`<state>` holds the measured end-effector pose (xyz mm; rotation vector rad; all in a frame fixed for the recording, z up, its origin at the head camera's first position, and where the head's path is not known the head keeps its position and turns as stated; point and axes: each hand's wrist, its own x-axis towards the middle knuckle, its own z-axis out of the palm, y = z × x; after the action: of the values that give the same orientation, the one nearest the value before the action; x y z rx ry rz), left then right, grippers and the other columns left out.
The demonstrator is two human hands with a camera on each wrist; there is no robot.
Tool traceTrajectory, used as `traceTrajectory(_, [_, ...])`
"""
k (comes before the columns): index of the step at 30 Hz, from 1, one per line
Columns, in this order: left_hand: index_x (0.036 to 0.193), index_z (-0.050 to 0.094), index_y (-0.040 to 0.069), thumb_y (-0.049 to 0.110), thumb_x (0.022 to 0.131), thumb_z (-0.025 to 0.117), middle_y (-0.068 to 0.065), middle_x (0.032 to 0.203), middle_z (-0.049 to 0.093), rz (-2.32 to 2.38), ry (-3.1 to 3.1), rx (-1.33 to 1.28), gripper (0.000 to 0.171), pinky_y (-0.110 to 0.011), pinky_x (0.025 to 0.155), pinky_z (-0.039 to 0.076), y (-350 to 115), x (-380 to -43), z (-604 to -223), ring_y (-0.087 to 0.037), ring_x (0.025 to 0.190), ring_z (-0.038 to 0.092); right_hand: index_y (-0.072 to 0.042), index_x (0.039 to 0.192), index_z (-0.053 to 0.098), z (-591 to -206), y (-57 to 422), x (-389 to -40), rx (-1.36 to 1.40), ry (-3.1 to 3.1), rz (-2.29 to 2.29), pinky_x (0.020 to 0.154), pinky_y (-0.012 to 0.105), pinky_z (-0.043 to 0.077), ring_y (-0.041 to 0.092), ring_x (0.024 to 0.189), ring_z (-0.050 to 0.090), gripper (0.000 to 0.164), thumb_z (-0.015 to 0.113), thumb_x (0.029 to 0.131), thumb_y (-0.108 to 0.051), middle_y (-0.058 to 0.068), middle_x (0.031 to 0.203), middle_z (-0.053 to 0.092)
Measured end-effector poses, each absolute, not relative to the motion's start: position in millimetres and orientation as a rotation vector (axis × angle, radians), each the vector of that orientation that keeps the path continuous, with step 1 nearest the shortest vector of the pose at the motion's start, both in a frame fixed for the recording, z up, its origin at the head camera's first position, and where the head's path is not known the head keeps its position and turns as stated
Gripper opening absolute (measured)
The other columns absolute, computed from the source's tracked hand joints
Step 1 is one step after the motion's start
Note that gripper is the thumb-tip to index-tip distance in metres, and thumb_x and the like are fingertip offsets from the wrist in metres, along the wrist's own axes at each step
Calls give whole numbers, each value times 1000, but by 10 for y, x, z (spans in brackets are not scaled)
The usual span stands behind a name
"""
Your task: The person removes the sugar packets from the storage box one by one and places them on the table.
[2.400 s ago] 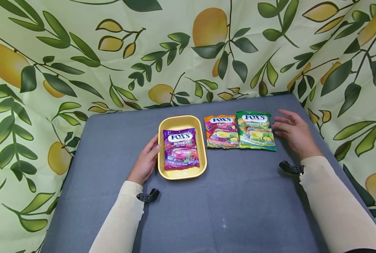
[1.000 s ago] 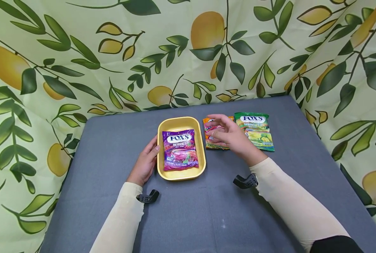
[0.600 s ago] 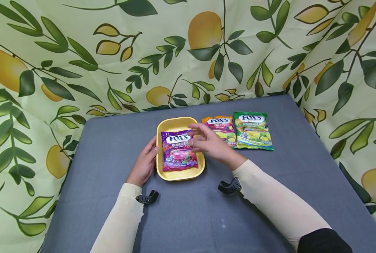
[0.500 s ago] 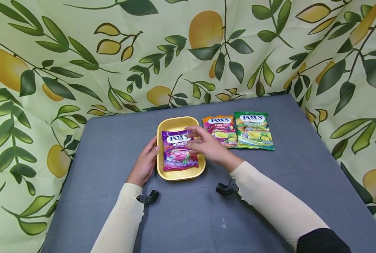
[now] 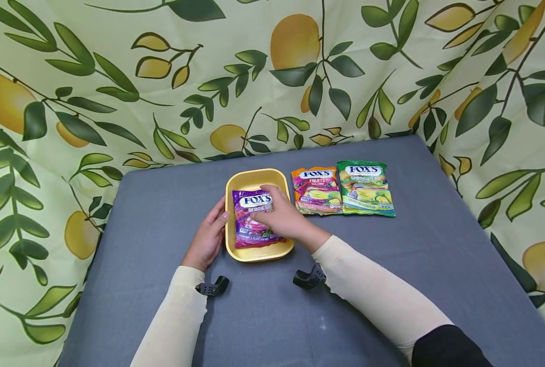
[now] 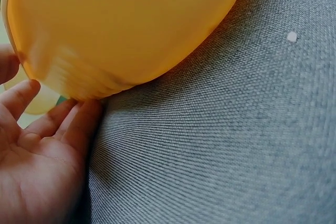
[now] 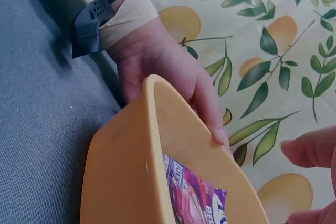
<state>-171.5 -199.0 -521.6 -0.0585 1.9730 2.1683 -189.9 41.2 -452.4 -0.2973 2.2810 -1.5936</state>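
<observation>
- The right hand (image 5: 285, 215) is what changed most: half a second ago it was only above the right part of the purple pouch (image 5: 254, 232), and now it has come lower and more to the left, with the thumb across the front of the pouch. The pouch shows no clear shift since then. For the work, I judge that the handling of this pouch is just at its beginning.
- The fingers of this hand are spread, and in the right wrist view a wide gap stays between thumb and forefinger. As I judge, it does not yet have the pouch in a grip; whether the fingertips already press on it, I cannot tell.
- Under the right hand, the purple pouch lies face up inside the yellow tray (image 5: 251, 178), its right part covered by that hand.
- On the other side of the tray, the left hand (image 5: 208, 237) remains in its place: extended fingers touch the outer wall, the thumb is at the rim, and nothing is clasped.
- Beyond the right hand, to its right, the orange pouch (image 5: 317, 190) and the green pouch (image 5: 366, 188) lie side by side on the grey tabletop (image 5: 162, 204), untouched.
- Farthest from both hands is a cloth (image 5: 254, 97) with printed fruits and leaves.
</observation>
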Motion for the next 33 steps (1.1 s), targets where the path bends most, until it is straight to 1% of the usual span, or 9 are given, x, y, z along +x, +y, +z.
traceTrajectory(3, [174, 32, 23, 26, 118, 50, 0, 176, 31, 2169, 1971, -54, 59, -43, 123, 35, -1990, -1714, -5210, -22, 156, 37, -9, 167, 34, -4561, 340, -1891, -228, 2330, -1549, 123, 61, 32, 38, 146, 40, 82, 79, 100, -23, 21, 165, 32])
traceTrajectory(7, [174, 32, 23, 26, 118, 50, 1, 175, 31, 2179, 1959, -55, 59, -41, 123, 36, -1993, -1711, -5219, -21, 156, 37, -9, 168, 33, -4604, 276, -1872, -167, 2385, -1486, 121, 58, 37, 38, 142, 43, 85, 80, 99, -26, 20, 162, 29])
traceTrajectory(9, [174, 32, 23, 26, 118, 50, 1, 176, 31, 2182, 1961, -58, 59, -41, 123, 36, -1999, -1711, -5222, -21, 156, 37, -8, 168, 31, -4607, 261, -1867, -150, 2391, -1489, 121, 57, 36, 38, 141, 43, 87, 80, 99, -25, 21, 162, 29])
traceTrajectory(14, [174, 31, 21, 26, 118, 51, -1, 176, 30, 2190, 1961, -51, 60, -40, 123, 35, -2004, -1715, -5225, -22, 157, 36, -4, 168, 26, -4612, 290, -1887, -104, 2329, -1591, 123, 56, 35, 37, 143, 43, 88, 79, 100, -21, 22, 161, 35])
traceTrajectory(17, [174, 30, 20, 25, 118, 50, -2, 176, 29, 2194, 1949, -43, 60, -40, 123, 34, -2001, -1715, -5227, -21, 157, 35, -6, 168, 25, -4611, 334, -1896, -56, 2213, -1680, 120, 55, 39, 36, 139, 48, 88, 79, 100, -18, 22, 157, 42])
traceTrajectory(21, [175, 29, 21, 25, 118, 49, -1, 177, 28, 2181, 1957, -43, 60, -40, 123, 35, -2008, -1713, -5229, -22, 157, 35, -12, 168, 27, -4601, 382, -1901, -43, 2098, -1728, 112, 55, 48, 36, 132, 54, 83, 77, 102, -17, 21, 153, 45])
traceTrajectory(26, [174, 31, 22, 26, 118, 50, 0, 176, 30, 2182, 1955, -48, 60, -40, 122, 38, -2003, -1716, -5215, -22, 155, 39, -17, 168, 34, -4604, 411, -1909, -131, 2103, -1735, 110, 55, 50, 36, 134, 52, 77, 75, 104, -13, 17, 157, 43])
traceTrajectory(29, [174, 31, 22, 26, 118, 50, 0, 176, 31, 2178, 1953, -50, 60, -40, 122, 38, -1999, -1721, -5212, -22, 154, 40, -19, 169, 36, -4608, 432, -1915, -170, 2110, -1759, 110, 55, 50, 36, 138, 50, 77, 75, 103, -8, 13, 161, 40])
traceTrajectory(33, [174, 30, 22, 26, 118, 49, 0, 176, 30, 2169, 1958, -55, 59, -40, 123, 36, -1997, -1724, -5212, -21, 155, 39, -19, 170, 37, -4625, 462, -1928, -190, 2079, -1811, 109, 53, 52, 38, 140, 50, 79, 73, 103, -2, 14, 166, 37])
